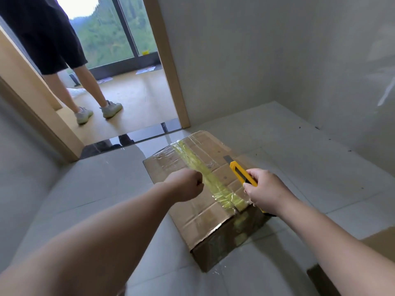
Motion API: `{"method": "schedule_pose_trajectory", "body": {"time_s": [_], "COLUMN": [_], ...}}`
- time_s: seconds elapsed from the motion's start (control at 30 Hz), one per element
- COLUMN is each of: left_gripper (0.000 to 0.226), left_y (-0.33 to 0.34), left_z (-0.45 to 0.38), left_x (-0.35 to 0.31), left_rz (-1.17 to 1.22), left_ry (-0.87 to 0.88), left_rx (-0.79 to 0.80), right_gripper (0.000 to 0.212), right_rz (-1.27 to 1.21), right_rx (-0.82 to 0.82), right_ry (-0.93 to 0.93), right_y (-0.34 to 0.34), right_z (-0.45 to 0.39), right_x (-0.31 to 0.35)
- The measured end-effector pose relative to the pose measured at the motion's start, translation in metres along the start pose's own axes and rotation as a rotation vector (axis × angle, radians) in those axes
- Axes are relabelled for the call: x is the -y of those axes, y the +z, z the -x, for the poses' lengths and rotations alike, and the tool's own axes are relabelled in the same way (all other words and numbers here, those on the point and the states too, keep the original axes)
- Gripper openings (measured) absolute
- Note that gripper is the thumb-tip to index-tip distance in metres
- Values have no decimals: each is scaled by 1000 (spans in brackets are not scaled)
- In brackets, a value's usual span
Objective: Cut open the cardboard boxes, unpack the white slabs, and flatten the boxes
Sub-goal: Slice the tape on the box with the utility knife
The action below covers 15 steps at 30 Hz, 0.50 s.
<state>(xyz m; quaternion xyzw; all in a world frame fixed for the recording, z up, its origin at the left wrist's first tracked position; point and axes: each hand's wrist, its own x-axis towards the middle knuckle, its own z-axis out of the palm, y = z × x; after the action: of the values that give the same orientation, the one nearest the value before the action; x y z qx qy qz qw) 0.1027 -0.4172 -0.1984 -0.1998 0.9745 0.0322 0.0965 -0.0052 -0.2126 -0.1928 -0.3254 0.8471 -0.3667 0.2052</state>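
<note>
Two bare forearms reach in from the bottom of the frame. The left hand [185, 184] is clenched into a fist over the box [205, 189], holding nothing that shows; whether it touches the cardboard I cannot tell. The right hand [265, 191] grips a yellow knife [240, 173], its blade out and pointing toward the upper part of the frame, above the box's right half.

The box lies at the centre of the frame on the floor [102, 189], shut, so what is inside is hidden. A strip of yellow tape [205, 174] runs along its top seam and down the near end, with clear tape across the cardboard. A second piece of cardboard [380, 242] shows at the lower right edge.

The floor is pale grey tile, the walls [277, 60] plain grey. In the upper left a wood-framed doorway [168, 67] opens onto a wood-floored room, where a person [53, 39] in dark shorts and pale shoes stands before a window [106, 33] with green hills beyond.
</note>
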Motion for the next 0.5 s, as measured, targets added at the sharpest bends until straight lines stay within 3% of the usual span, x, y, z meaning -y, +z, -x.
{"method": "schedule_pose_trajectory", "body": {"time_s": [0.27,0.5], "left_gripper": [25,22], "left_y": [1,4], "left_z": [-66,-147], "left_x": [78,166], "left_rz": [15,219], "left_ry": [-22,-108], "left_rx": [-80,-181], "right_gripper": [9,7], "right_rz": [132,306], "right_rx": [-38,-73], "right_ry": [5,54], "right_y": [32,76], "right_z": [-39,-108], "right_x": [17,64]}}
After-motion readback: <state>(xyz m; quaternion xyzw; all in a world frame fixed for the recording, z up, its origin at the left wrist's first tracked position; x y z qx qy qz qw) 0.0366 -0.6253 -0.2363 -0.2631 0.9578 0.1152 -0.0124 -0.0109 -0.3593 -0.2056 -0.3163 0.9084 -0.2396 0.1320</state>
